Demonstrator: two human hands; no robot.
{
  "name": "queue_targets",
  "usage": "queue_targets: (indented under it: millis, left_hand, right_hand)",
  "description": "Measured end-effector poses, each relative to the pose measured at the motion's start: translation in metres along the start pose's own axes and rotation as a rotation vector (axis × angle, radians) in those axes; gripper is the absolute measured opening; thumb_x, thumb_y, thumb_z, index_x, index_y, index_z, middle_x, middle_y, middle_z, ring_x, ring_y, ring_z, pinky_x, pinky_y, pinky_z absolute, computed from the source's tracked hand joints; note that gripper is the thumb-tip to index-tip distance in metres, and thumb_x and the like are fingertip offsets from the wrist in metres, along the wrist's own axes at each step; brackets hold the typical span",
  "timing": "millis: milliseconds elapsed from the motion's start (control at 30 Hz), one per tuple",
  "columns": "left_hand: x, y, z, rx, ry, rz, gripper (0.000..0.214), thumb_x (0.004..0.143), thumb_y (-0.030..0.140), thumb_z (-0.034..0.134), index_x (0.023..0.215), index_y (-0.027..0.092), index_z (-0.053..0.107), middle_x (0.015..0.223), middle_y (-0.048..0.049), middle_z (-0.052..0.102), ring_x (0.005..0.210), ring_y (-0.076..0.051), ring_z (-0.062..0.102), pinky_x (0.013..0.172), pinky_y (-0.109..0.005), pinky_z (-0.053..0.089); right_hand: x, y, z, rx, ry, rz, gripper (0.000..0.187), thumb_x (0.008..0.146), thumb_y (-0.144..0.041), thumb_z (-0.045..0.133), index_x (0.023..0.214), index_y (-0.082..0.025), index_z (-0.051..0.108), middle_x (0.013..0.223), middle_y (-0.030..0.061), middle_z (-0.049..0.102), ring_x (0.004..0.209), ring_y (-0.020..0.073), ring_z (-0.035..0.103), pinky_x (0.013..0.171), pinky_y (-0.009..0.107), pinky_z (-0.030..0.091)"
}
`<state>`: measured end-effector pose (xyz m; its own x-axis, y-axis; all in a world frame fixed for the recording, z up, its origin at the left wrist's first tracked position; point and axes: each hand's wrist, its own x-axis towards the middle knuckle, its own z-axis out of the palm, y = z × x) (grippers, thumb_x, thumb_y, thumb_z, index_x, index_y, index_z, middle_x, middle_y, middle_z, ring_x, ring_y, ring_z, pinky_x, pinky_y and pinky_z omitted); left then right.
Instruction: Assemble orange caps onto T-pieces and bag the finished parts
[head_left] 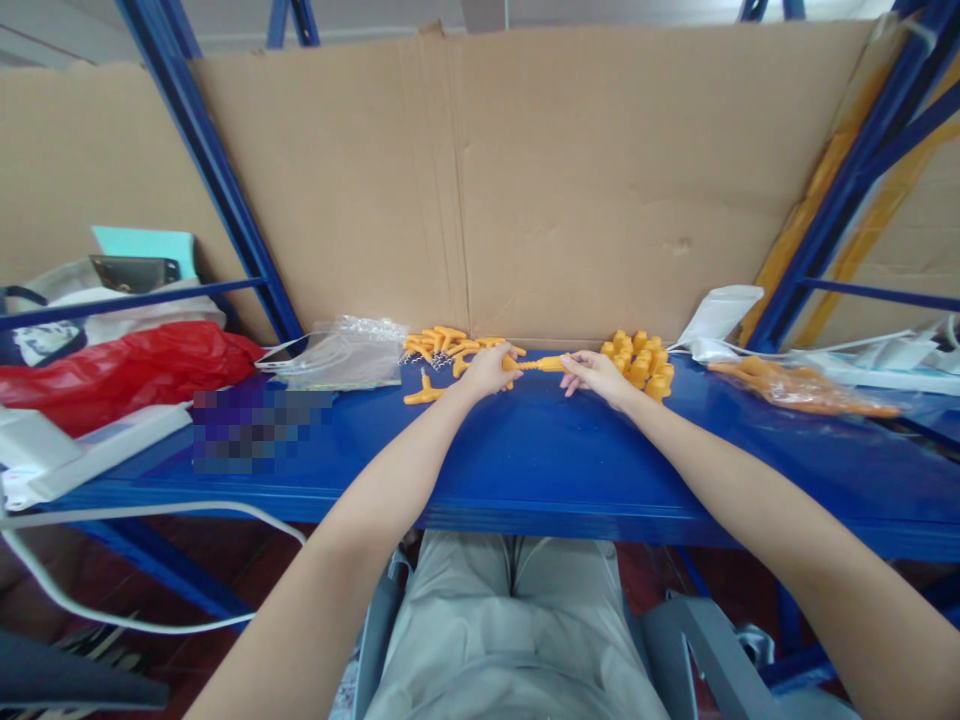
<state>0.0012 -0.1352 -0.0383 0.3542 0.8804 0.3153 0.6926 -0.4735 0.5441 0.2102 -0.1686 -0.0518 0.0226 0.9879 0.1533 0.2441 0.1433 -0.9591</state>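
Note:
My left hand (491, 370) is closed around the yellow T-shaped handle of a piece with a twisted shaft (529, 365). The fingers of my right hand (596, 375) pinch a yellow sleeve (553, 364) at the shaft's other end. Handle and sleeve lie in one line, level, just above the blue table. Behind and left of my left hand is a pile of yellow T-handles (439, 342) with silvery spiral shafts. One single T-handle (424, 394) stands apart, nearer the front. Several yellow caps (637, 360) are bunched beside my right hand.
The blue tabletop (555, 460) backs onto a tall cardboard sheet (585, 190) between blue posts. Clear plastic bags (345, 355) and a red bag (127, 375) lie left. A bag of orange pieces (806, 388) lies right. A white cable (150, 625) hangs at front left.

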Motion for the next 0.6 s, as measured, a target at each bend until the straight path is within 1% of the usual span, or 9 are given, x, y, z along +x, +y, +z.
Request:
queue_targets:
  millis: [100, 167, 267, 333, 367, 433, 467, 533, 600]
  left_hand:
    - [-0.0002, 0.0016, -0.0016, -0.001, 0.002, 0.001, 0.022, 0.084, 0.015, 0.069, 0.103, 0.016, 0.058, 0.06, 0.0045, 0.062, 0.046, -0.009, 0.059, 0.048, -0.017, 0.046]
    - [0.0, 0.0023, -0.0021, 0.007, 0.019, 0.021, 0.023, 0.083, 0.015, 0.07, 0.102, 0.016, 0.058, 0.059, 0.0054, 0.061, 0.046, -0.009, 0.059, 0.048, -0.017, 0.046]
    - [0.0009, 0.0025, -0.0018, -0.004, 0.032, 0.05, 0.025, 0.082, 0.015, 0.071, 0.103, 0.017, 0.057, 0.058, 0.0058, 0.061, 0.047, -0.009, 0.06, 0.049, -0.017, 0.047]
    - [0.0021, 0.0015, -0.0011, -0.03, 0.026, 0.043, 0.025, 0.084, 0.016, 0.069, 0.104, 0.017, 0.056, 0.059, 0.0056, 0.062, 0.048, -0.009, 0.06, 0.049, -0.017, 0.047]
    - [0.0029, 0.0006, -0.0009, -0.042, 0.024, 0.034, 0.025, 0.084, 0.016, 0.069, 0.105, 0.017, 0.055, 0.059, 0.0055, 0.062, 0.048, -0.009, 0.06, 0.048, -0.017, 0.047]
    - [0.0043, -0.0015, -0.0008, -0.062, 0.023, 0.014, 0.025, 0.086, 0.016, 0.067, 0.106, 0.017, 0.053, 0.058, 0.0056, 0.061, 0.048, -0.009, 0.06, 0.046, -0.016, 0.046]
    - [0.0049, -0.0026, -0.001, -0.07, 0.024, 0.004, 0.024, 0.086, 0.016, 0.067, 0.106, 0.017, 0.053, 0.058, 0.0058, 0.061, 0.047, -0.009, 0.06, 0.046, -0.016, 0.045]
    - [0.0056, -0.004, -0.0018, -0.083, 0.023, -0.008, 0.025, 0.086, 0.015, 0.067, 0.106, 0.017, 0.052, 0.057, 0.0063, 0.06, 0.047, -0.009, 0.059, 0.045, -0.015, 0.045]
    - [0.0054, -0.0043, -0.0028, -0.091, 0.025, -0.005, 0.025, 0.085, 0.015, 0.068, 0.105, 0.017, 0.052, 0.057, 0.0063, 0.06, 0.046, -0.009, 0.059, 0.045, -0.016, 0.045]
  right_hand:
    - [-0.0008, -0.0011, 0.0022, -0.006, 0.009, 0.001, 0.034, 0.092, -0.046, 0.063, 0.074, -0.018, 0.055, 0.05, 0.0003, 0.063, 0.042, 0.0098, 0.059, 0.047, 0.017, 0.048]
    - [0.0001, -0.0012, 0.0031, -0.019, 0.034, 0.025, 0.045, 0.09, -0.054, 0.06, 0.066, -0.018, 0.053, 0.044, 0.0012, 0.059, 0.037, 0.0098, 0.055, 0.043, 0.018, 0.046]
    - [0.0013, -0.0018, 0.0031, -0.036, 0.081, 0.057, 0.051, 0.09, -0.061, 0.056, 0.062, -0.018, 0.054, 0.041, 0.0016, 0.055, 0.033, 0.01, 0.051, 0.04, 0.02, 0.045]
    - [0.0008, -0.0029, 0.002, -0.033, 0.079, 0.059, 0.05, 0.09, -0.062, 0.055, 0.068, -0.017, 0.057, 0.048, 0.0032, 0.061, 0.036, 0.0105, 0.055, 0.041, 0.021, 0.048]
    - [0.0002, -0.0036, 0.0013, -0.021, 0.064, 0.052, 0.046, 0.09, -0.061, 0.056, 0.075, -0.017, 0.06, 0.056, 0.0041, 0.066, 0.039, 0.0108, 0.058, 0.044, 0.021, 0.05]
    - [-0.0008, -0.0047, 0.0002, 0.022, 0.021, 0.019, 0.033, 0.092, -0.052, 0.06, 0.092, -0.019, 0.061, 0.075, 0.0041, 0.073, 0.048, 0.0106, 0.064, 0.051, 0.022, 0.055]
    - [-0.001, -0.0051, -0.0001, 0.047, 0.003, -0.003, 0.027, 0.092, -0.045, 0.063, 0.1, -0.02, 0.059, 0.082, 0.003, 0.075, 0.052, 0.0099, 0.066, 0.055, 0.022, 0.057]
    - [-0.0006, -0.0055, -0.0003, 0.087, -0.009, -0.048, 0.022, 0.09, -0.034, 0.068, 0.105, -0.021, 0.057, 0.084, 0.0, 0.074, 0.055, 0.0084, 0.066, 0.06, 0.022, 0.059]
    - [-0.0001, -0.0058, -0.0002, 0.097, -0.004, -0.081, 0.021, 0.088, -0.03, 0.07, 0.101, -0.02, 0.056, 0.077, -0.0023, 0.072, 0.053, 0.0076, 0.065, 0.06, 0.022, 0.059]
